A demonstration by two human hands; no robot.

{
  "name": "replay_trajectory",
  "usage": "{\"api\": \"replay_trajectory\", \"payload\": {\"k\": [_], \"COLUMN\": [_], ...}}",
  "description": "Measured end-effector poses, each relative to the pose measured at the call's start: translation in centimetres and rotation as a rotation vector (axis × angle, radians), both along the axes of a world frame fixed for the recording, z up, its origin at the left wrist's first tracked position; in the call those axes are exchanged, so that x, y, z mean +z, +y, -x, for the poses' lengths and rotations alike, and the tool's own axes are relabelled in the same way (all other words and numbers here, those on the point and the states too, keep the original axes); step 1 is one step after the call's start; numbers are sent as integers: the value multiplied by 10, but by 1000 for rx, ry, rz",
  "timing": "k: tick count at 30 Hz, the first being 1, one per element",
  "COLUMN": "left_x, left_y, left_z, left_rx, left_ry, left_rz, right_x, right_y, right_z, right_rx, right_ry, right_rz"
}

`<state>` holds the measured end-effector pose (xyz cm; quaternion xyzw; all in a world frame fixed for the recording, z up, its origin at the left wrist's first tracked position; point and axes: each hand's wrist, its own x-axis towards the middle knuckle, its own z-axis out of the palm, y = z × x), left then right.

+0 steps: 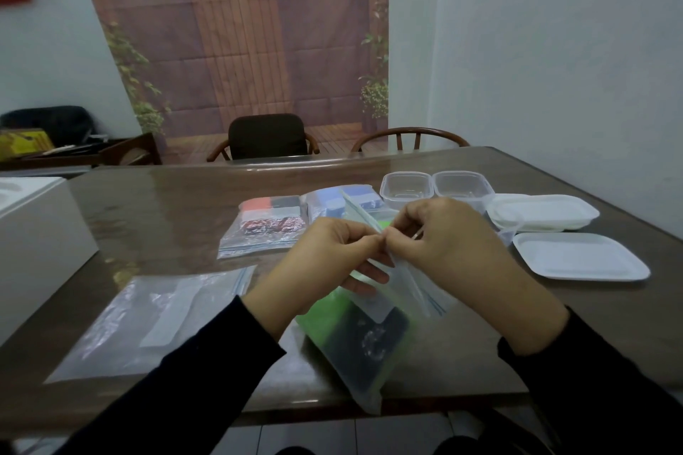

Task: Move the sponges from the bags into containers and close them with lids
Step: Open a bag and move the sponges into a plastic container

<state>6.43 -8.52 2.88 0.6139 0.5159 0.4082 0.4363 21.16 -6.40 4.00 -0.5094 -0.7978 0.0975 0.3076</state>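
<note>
Both hands are up at the zip strip of the bag (364, 347): left hand (325, 262) and right hand (443, 244) each pinch one lip, probably to peel it open (green sponge (321, 314) inside). Empty containers (406, 188) wait close by on the tabletop (166, 203).

Both forearms are covered by long, plain black sleeves (207, 380) of soft, matte cloth with no print, buttons or visible seams. Each sleeve ends at the wrist, the cuff edge lying slightly loose and uneven. The left hand (325, 262) and the right hand (447, 244) are bare, without gloves, watch or bracelet; fingernails are short and unpainted.
</note>
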Motion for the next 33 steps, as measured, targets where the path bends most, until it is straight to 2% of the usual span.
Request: {"api": "replay_trajectory", "payload": {"k": [3, 8, 12, 15, 17, 19, 23, 25, 27, 30, 33], "left_x": [-3, -2, -1, 3, 7, 8, 3, 2, 2, 3, 2], "left_y": [0, 1, 0, 3, 6, 6, 6, 7, 8, 9, 11], "left_z": [-4, -3, 4, 17, 25, 24, 8, 1, -4, -9, -9], "left_rx": [13, 30, 58, 179, 227, 202, 88, 49, 19, -3, -4], "left_ry": [21, 5, 20, 3, -12, 10, 131, 168, 197, 184, 73], "left_rz": [-21, -35, -28, -91, -131, -117, -73, -69, -62, -83, -89], "right_x": [3, -3, -9, -12, -14, -16, -9, -1, 2, -12, -31], "right_y": [-5, 2, 15, 20, 19, 18, 9, 4, 4, 13, 19], "right_z": [3, 1, -18, -35, -40, -40, -29, -21, -19, -25, -36], "right_rx": [-48, -121, -217, -247, -210, -168, 34, 191, 280, 273, 317], "right_ry": [-145, -134, -114, -181, -201, -208, 47, 121, 119, -89, -156], "right_rz": [-99, -149, -84, 25, 122, 135, -165, -197, -55, 207, 358]}}
